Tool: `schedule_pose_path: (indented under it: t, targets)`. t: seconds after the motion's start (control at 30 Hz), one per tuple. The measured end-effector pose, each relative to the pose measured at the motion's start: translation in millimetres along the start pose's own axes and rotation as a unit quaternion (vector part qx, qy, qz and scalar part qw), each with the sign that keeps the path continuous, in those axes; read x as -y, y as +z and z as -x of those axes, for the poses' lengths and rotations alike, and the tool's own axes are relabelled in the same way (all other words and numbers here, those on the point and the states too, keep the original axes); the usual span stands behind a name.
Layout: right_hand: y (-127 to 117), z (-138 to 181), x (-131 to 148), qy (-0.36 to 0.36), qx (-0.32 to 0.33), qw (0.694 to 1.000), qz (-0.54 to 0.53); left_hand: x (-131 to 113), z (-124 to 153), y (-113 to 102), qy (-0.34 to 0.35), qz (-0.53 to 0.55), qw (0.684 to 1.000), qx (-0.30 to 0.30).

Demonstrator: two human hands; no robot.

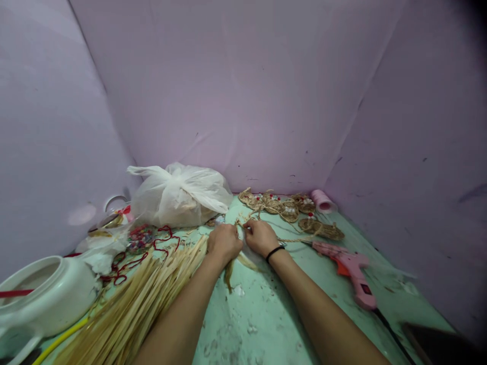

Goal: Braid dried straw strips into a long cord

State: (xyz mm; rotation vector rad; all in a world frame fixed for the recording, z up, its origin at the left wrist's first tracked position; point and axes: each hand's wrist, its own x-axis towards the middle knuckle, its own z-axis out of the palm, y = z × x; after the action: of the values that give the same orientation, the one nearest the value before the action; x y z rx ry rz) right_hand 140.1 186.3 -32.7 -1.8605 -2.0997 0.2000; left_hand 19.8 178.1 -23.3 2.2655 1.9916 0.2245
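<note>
Near the middle of the green table, my left hand [225,241] is closed around strands of dried plant fibre [229,276], whose loose ends hang below the fist. Close beside it, my right hand [262,237] pinches with thumb and forefinger at the upper end of the fibre piece; the exact grip is partly hidden by the fingers. A dark band circles my right wrist. To the left lies a large bundle of long, flat fibre strips [140,299]. Braided fibre ornaments [272,204] with red and white beads lie just beyond my hands.
A pink glue gun [352,263] lies on the right, its cord running toward me. Behind stand a knotted white plastic bag [182,197] and a pink thread spool [323,201]. Left are a white pot-like container [57,299], red yarn [165,238] and a bag of colourful beads [140,238].
</note>
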Motion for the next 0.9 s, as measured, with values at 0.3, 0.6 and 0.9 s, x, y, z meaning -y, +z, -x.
schedule_pose_path:
  t: [0.3,0.6,0.9]
  targets:
    - [-10.3,5.7,8.1,-0.035,0.043,0.998,-0.014,2.6,2.1,1.1,-0.002,0.000,1.000,-0.007]
    - [-19.3,12.1,-5.5,0.010,0.023,0.998,-0.058,8.5,-7.6,4.6,-0.065,0.220,0.973,0.004]
    - [-15.7,1.5,-1.4,0.113,0.065,0.927,-0.353,-1.9,-15.1,-8.6,-0.234,0.538,0.786,0.195]
